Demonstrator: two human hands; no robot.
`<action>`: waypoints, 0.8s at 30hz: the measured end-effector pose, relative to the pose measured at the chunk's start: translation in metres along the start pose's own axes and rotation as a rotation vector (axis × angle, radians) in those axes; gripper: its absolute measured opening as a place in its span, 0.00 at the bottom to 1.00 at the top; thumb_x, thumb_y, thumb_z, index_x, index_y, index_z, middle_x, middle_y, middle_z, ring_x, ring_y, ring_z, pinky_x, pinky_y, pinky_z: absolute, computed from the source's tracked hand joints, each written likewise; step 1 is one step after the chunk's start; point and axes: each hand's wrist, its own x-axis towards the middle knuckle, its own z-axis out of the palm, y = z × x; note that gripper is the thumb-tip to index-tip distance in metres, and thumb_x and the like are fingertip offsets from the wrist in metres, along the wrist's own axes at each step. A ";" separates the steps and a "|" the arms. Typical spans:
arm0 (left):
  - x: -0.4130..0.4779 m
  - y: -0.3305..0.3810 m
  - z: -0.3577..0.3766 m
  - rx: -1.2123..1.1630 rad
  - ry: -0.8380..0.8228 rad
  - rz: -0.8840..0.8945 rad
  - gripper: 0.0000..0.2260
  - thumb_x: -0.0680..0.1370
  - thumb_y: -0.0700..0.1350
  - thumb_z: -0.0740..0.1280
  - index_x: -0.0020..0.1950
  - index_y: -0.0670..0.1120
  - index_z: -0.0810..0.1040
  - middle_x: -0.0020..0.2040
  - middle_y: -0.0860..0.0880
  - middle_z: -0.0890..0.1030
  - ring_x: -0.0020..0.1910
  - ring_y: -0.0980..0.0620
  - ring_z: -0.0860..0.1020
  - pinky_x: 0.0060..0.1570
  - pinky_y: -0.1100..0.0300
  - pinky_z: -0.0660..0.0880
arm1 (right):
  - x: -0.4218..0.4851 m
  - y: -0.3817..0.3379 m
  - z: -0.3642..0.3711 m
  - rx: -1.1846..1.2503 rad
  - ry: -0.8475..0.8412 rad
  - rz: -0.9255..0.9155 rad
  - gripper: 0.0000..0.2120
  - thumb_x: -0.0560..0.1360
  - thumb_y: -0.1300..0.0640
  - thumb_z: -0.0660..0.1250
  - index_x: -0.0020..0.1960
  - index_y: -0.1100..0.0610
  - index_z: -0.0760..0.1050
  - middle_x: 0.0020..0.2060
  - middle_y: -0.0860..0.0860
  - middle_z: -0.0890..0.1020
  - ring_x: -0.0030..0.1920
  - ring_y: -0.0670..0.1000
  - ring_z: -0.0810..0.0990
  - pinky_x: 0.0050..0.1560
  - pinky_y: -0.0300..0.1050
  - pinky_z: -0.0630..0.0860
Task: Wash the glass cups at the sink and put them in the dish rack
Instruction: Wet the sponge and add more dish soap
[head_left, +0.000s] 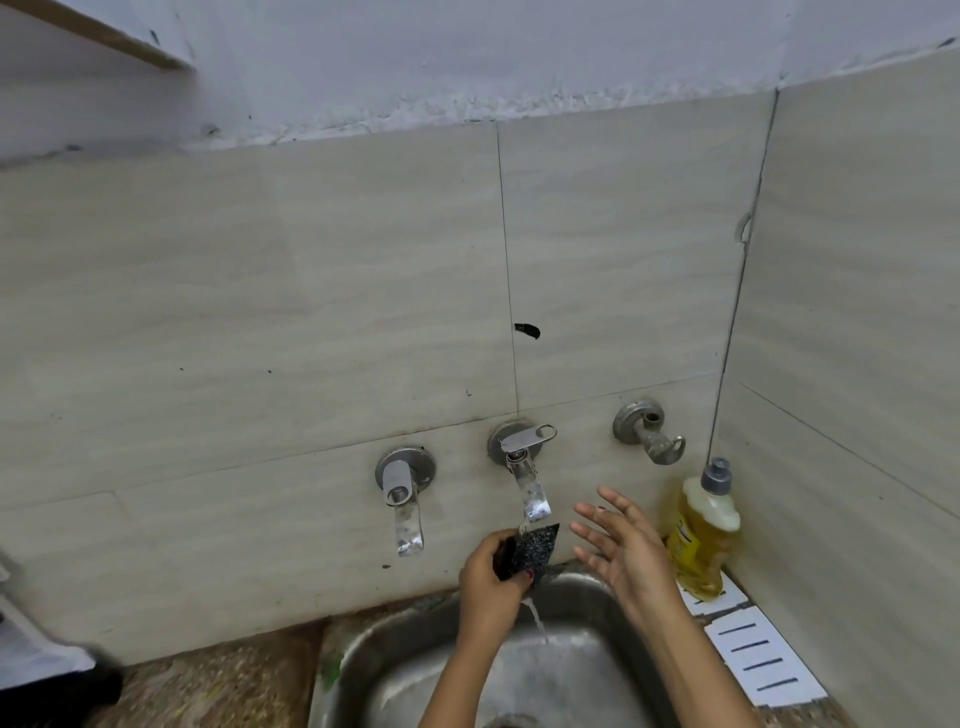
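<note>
Reaching up from the bottom edge, 2 bare forearms cross the steel sink (415, 649), which is set into a speckled stone table (223, 686) at the foot of a tiled wall (260, 312). A thin stream of water (537, 618) falls into the wet basin between the arms. At the sink's far rim the left hand (488, 582) grips a dark scrub pad (535, 551), fingers curled around its lower part, a red-painted nail showing; the pad's upper corner sticks up under the spout of the middle tap (530, 493), and water runs off below the hand. Just beside it, not touching it, the right hand (628, 551) holds nothing: its fingers are spread and nearly straight, pointing up and left toward the tap. Along the right wall a white slotted tray (763, 660) lies on the table, and at its far end, in the corner, stands a soap bottle (701, 535) of yellow liquid with a grey cap. On the wall behind the hands sit 3 metal fittings in a row: the left tap (405, 499), the middle tap with its lever turned right, and a short hooked spout (649, 431) near the corner. A white object (31, 644), cut off by the left edge, is too blurred to name. Higher on the tiles is a small dark mark (527, 330), and a shelf edge (104, 36) crosses the top left corner.
</note>
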 end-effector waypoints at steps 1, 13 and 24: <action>0.001 -0.001 -0.003 -0.046 0.026 -0.014 0.20 0.70 0.25 0.66 0.47 0.51 0.77 0.47 0.52 0.81 0.48 0.54 0.79 0.41 0.70 0.76 | 0.000 0.000 0.000 -0.002 -0.002 0.000 0.11 0.78 0.65 0.59 0.57 0.53 0.71 0.47 0.55 0.81 0.45 0.55 0.79 0.43 0.48 0.75; -0.003 0.013 -0.002 -0.844 0.079 -0.423 0.12 0.72 0.25 0.61 0.52 0.37 0.75 0.46 0.37 0.80 0.43 0.40 0.79 0.39 0.51 0.80 | -0.001 -0.008 0.007 -0.012 -0.006 -0.029 0.11 0.78 0.64 0.59 0.57 0.53 0.71 0.46 0.54 0.81 0.44 0.54 0.79 0.42 0.48 0.74; -0.004 0.016 0.003 -0.295 -0.023 -0.350 0.14 0.71 0.24 0.62 0.49 0.40 0.76 0.45 0.42 0.82 0.46 0.43 0.80 0.43 0.55 0.77 | 0.004 -0.024 0.013 -0.042 -0.038 -0.080 0.11 0.78 0.64 0.59 0.57 0.53 0.70 0.47 0.53 0.81 0.46 0.53 0.79 0.44 0.48 0.74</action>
